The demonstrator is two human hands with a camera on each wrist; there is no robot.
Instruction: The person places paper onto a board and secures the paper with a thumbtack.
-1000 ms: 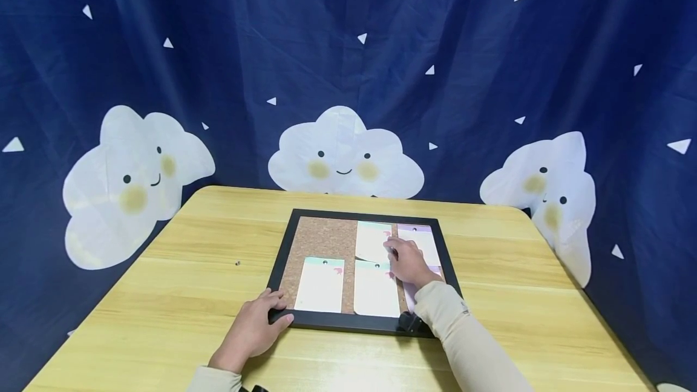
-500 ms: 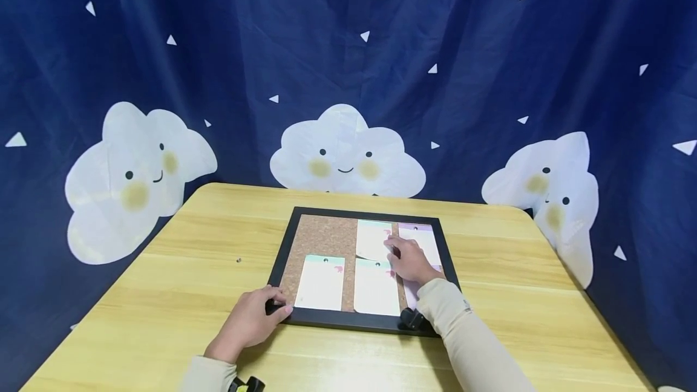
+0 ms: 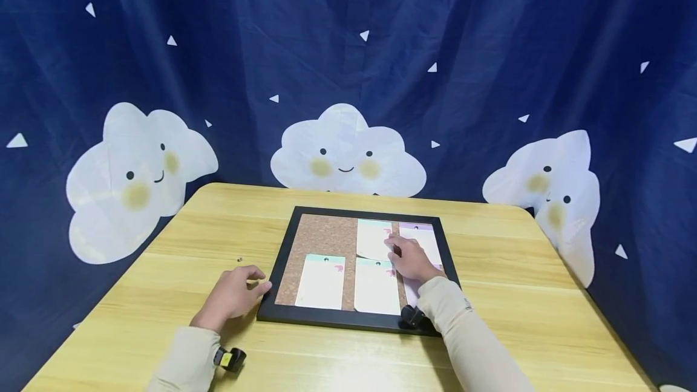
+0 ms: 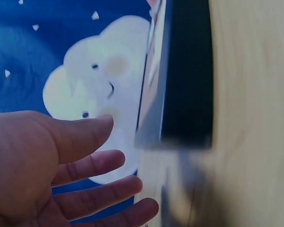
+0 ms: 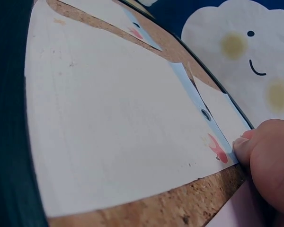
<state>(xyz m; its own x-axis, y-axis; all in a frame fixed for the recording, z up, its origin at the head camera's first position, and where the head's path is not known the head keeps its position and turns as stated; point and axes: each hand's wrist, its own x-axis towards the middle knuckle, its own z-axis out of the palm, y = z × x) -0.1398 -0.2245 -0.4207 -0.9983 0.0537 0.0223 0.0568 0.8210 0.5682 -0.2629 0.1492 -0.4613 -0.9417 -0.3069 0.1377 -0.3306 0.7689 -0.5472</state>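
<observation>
A cork board (image 3: 327, 235) in a black frame lies on the table. My right hand (image 3: 412, 259) pinches the right edge of the upper middle note card (image 3: 373, 241), white with a green top strip. Directly below that card, another note card (image 5: 113, 123) has a dark pin (image 5: 206, 115) in its top strip. My left hand (image 3: 234, 292) hovers just left of the frame, holding nothing, its fingers loosely bent and apart in the left wrist view. A tiny pin-like object (image 3: 239, 259) lies on the table beyond that hand.
A third green-topped card (image 3: 320, 286) is pinned at the board's lower left. Purple-topped cards (image 3: 425, 244) sit along the right side, partly behind my right hand and sleeve. The wooden table (image 3: 517, 259) meets a blue curtain (image 3: 348, 77) with cloud prints behind.
My left hand has let go of the frame's lower left corner and moved left, towards the tiny object on the table. The right hand stays at the upper middle card.
</observation>
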